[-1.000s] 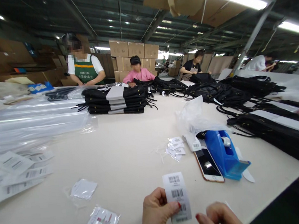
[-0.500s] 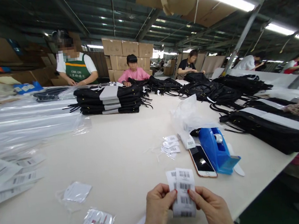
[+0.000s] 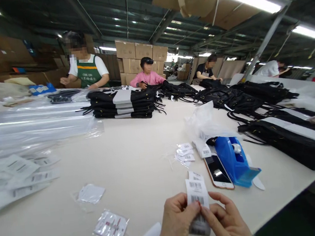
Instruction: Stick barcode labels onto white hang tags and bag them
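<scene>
Between both my hands is a strip of white barcode labels [image 3: 196, 189], curling down at its lower end. My left hand [image 3: 177, 218] pinches it from the left, thumb flat on its face. From the right, my right hand [image 3: 227, 217] grips its edge, the thumb and fingertips meeting near the left thumb. To the left on the table lie a small bag of tags [image 3: 111, 225] and a white tag packet [image 3: 91, 193]. Beyond my hands sits a small pile of barcode tags [image 3: 184, 152].
A phone [image 3: 218, 171] and a blue tape dispenser [image 3: 235, 162] stand at the right. Black bags are stacked ahead [image 3: 122, 103] and at the right [image 3: 289, 141]. Clear plastic sleeves [image 3: 34, 123] and label sheets [image 3: 19, 172] cover the left. Several co-workers stand or sit around the table.
My thumbs have come together on the label strip, and its two layers overlap more. The view has shifted slightly left. A co-worker in a green apron has moved an arm outward.
</scene>
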`<state>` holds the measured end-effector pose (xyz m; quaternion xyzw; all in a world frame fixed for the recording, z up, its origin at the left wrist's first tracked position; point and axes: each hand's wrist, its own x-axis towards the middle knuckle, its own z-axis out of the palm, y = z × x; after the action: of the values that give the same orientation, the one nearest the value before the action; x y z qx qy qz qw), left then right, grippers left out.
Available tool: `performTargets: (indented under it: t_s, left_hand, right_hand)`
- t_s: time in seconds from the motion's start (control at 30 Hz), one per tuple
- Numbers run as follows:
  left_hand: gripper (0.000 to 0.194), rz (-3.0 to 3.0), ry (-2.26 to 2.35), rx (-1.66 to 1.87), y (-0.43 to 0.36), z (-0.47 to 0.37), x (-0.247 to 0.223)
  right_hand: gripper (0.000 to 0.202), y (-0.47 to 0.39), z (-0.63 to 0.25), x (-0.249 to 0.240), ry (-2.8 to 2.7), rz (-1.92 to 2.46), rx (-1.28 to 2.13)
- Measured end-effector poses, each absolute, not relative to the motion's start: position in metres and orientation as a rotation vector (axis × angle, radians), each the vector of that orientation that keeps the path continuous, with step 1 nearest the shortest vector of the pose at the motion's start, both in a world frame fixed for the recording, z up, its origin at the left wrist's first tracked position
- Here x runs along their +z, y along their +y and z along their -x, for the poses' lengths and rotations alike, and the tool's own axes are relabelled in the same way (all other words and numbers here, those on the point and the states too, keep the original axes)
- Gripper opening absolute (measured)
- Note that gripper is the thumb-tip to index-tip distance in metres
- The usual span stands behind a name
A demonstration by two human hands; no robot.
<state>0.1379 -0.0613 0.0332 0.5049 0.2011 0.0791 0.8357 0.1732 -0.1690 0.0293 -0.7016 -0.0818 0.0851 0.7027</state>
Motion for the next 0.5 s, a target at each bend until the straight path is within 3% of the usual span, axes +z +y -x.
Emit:
performTargets:
  t_s: [0.27, 0.5]
  left_hand:
    - [0.046, -1.074, 0.477, 0.177, -0.046, -0.081, 0.032]
    - [0.047, -1.189, 0.461, 0.242, -0.039, -0.062, 0.037]
  right_hand:
    - [0.033, -0.157, -0.158, 0.035, -0.977, 1.92, -0.251]
    - [0.023, -0.15, -0.152, 0.039, -1.1, 1.827, 0.172]
